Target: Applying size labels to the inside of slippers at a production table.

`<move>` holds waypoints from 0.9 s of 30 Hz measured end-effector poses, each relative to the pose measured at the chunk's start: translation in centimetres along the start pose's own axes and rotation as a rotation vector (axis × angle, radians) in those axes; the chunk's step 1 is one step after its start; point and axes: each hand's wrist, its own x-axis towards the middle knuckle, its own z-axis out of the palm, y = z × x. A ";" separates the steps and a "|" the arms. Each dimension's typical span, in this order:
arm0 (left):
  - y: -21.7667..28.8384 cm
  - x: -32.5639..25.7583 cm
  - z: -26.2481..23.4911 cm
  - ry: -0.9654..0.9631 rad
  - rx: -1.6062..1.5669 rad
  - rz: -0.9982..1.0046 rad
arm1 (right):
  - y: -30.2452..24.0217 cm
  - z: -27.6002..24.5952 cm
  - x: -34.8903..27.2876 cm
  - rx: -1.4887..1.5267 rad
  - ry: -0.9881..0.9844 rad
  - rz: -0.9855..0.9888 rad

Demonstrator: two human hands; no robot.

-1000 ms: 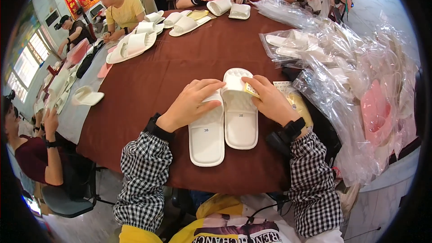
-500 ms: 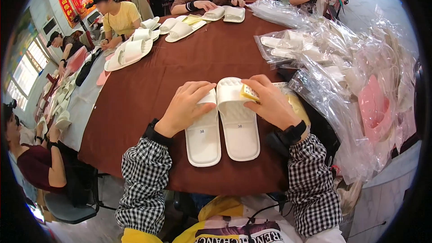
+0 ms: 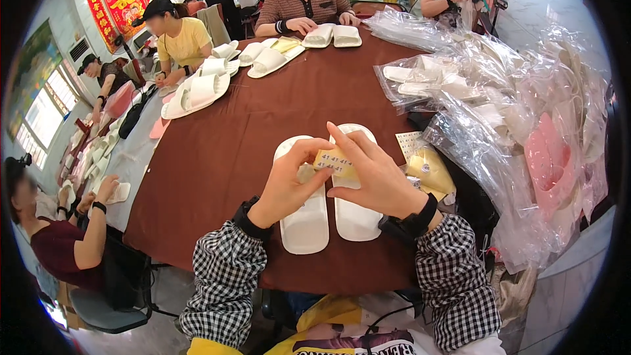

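Note:
A small yellow sheet of number stickers [image 3: 336,164] is held up between my two hands, above a pair of white slippers. My left hand [image 3: 286,184] pinches its left edge with thumb and finger. My right hand [image 3: 376,174] has its fingers around the other end, the index finger stretched out. Under my left hand lies the left slipper [image 3: 305,230], its strap partly covered. The right slipper [image 3: 357,221] lies beside it, toe pointing away, partly covered by my right hand. The slippers' size labels are hidden by my hands.
More sticker sheets [image 3: 407,144] and a yellow packet [image 3: 430,169] lie to the right. Clear plastic bags [image 3: 486,131] of slippers pile up along the right side. Several white slippers [image 3: 197,95] line the brown tablecloth's [image 3: 217,171] far left edge. Co-workers sit around.
The sticker sheet has moved from the right slipper's strap to between my hands. My left hand has left its slipper's strap and come right to grip the sheet.

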 end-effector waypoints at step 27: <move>0.3 0.3 -1.2 0.222 0.443 0.379 | 0.0 -1.0 0.4 -0.204 0.323 -0.224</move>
